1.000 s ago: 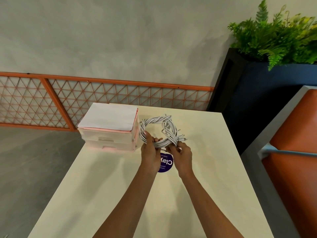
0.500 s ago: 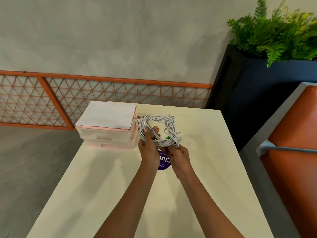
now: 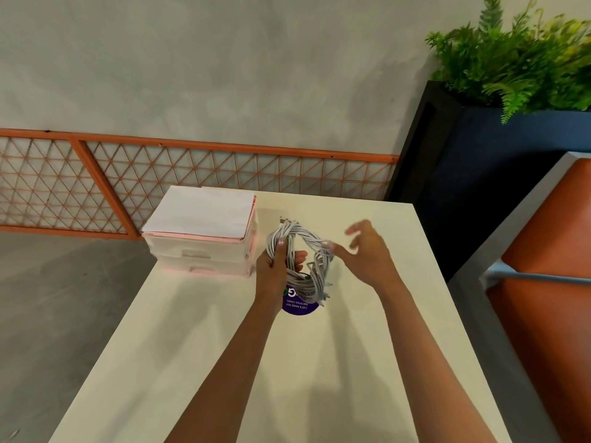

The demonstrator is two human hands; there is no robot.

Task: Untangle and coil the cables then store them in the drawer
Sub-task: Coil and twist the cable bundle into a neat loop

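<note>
Gripping the left side of the white cable coil (image 3: pixel 306 235), the left hand (image 3: pixel 271 270) is holding it just above the table (image 3: pixel 208 362) at the middle of the frame, thumb pressing over the strands and fingers curling through the loop. The right hand (image 3: pixel 369 255) is hovering at the coil's right side with its fingers spread and holding nothing; it is blurred, and whether its forefinger is touching the strands cannot be told. A round purple sticker (image 3: pixel 299 307) is showing on the tabletop under the coil's lower end, partly covered by it. Just left of the coil, the pink-and-white drawer unit (image 3: pixel 204 251) is sitting at the table's far left corner with its two drawer fronts facing the camera and lying flush, a white sheet of paper (image 3: pixel 204 211) lying on its top. The left hand is sitting close beside the unit's right wall. Pale tabletop is stretching from the hands toward the lower edge of the frame and to the right of the right hand, as far as the table's right edge. Beyond that edge a dark planter (image 3: pixel 473 193) with green ferns (image 3: pixel 518 62) is standing at the upper right, and an orange seat (image 3: pixel 550 282) is filling the right border. An orange lattice rail (image 3: pixel 128 183) is running along the grey wall behind the table.
</note>
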